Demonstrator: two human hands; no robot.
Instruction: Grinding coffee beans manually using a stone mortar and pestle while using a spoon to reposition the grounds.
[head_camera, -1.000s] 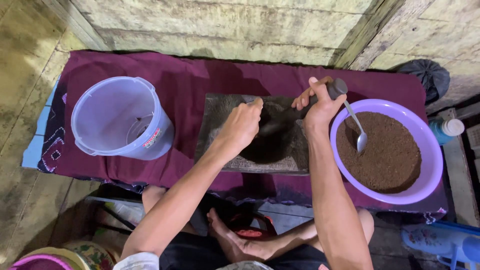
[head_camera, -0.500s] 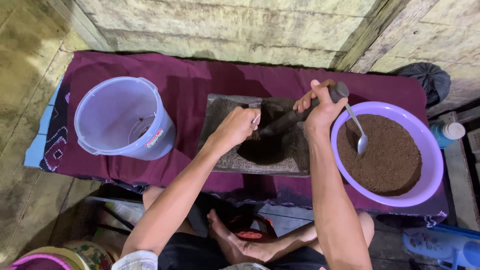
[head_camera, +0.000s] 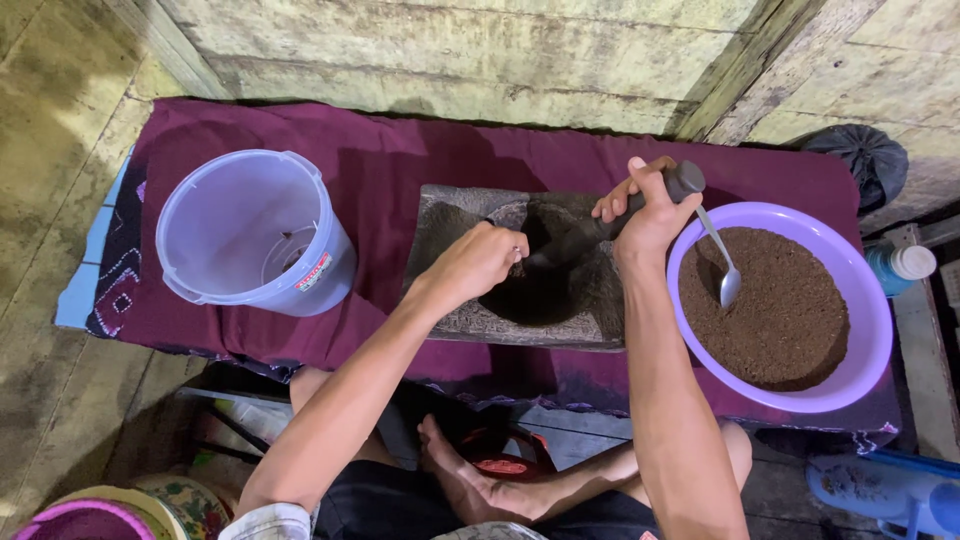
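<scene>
The right hand (head_camera: 645, 215) holds a closed grip on a dark cylindrical pestle (head_camera: 600, 228) angled into the rough grey stone mortar (head_camera: 470, 315) on the maroon cloth (head_camera: 400, 160); the left hand (head_camera: 480, 260), fingers curled, rests at the hollow's edge.

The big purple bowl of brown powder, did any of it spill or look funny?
No spill shows around the purple plastic bowl. The brown powder stays inside it, and a metal spoon rests in it, leaning on the rim. The dark red cloth beside it looks clean. Nothing stands out.
</scene>
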